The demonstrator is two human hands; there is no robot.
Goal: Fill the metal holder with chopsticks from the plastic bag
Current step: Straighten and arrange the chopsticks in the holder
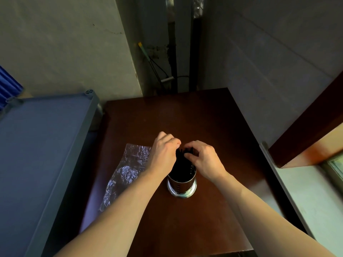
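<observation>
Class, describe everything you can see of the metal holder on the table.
The metal holder is a shiny upright cylinder with slotted walls and a flared base, standing on the dark wooden table. Black chopsticks stand inside it. The left hand and right hand grip the chopstick tops, hiding its far rim.

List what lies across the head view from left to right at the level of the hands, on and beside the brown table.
Grey-blue shelf top → plastic bag → left hand → black chopsticks standing in the metal holder → right hand → bare brown table → pale sill.
</observation>
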